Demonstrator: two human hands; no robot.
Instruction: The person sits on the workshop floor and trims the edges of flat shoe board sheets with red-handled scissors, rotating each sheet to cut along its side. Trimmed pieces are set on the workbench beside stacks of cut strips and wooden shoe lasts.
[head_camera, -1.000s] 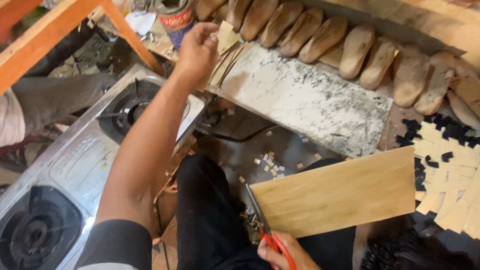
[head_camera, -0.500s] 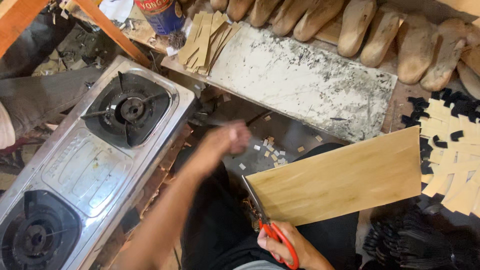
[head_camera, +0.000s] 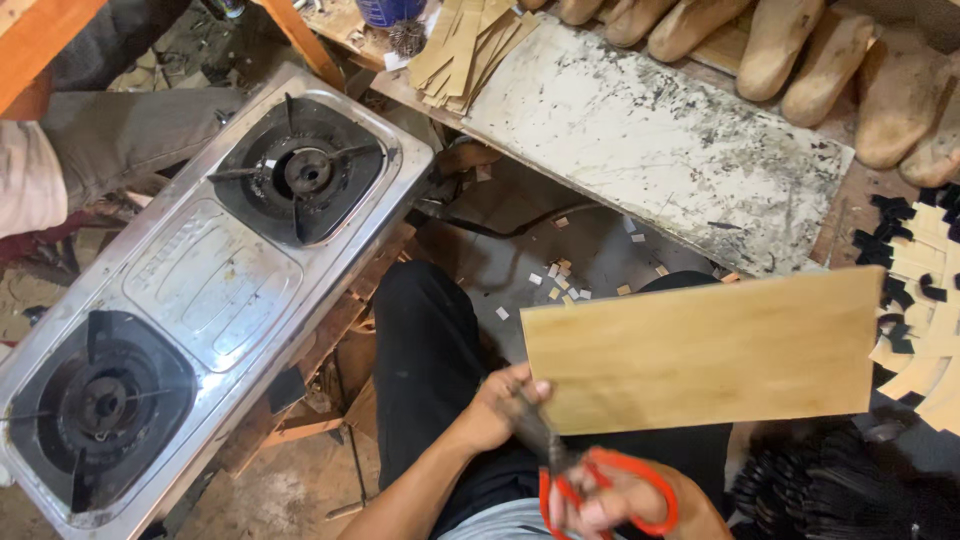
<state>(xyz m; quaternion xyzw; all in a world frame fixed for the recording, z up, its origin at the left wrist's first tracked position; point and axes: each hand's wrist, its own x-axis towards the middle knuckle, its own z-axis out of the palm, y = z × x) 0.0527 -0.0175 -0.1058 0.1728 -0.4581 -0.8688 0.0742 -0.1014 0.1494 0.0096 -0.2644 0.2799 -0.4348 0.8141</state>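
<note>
Two hands | left (head_camera: 500, 408) pinches tan sheet (head_camera: 705, 350) edge | right (head_camera: 610, 505) grips scissors (head_camera: 590, 480) below

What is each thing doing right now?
Sheet: held flat by left hand at its corner.
Scissors: gripped in right hand, blades at the sheet's edge.
Stove: both burners unlit.
Strips: piled on the slab.
Scraps: scattered on the floor.

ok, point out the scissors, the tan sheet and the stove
scissors (head_camera: 610, 490), head view, on the orange handle loop in the right hand.
tan sheet (head_camera: 710, 350), head view, middle of its flat face.
stove (head_camera: 210, 285), head view, steel panel between the two burners.
</note>
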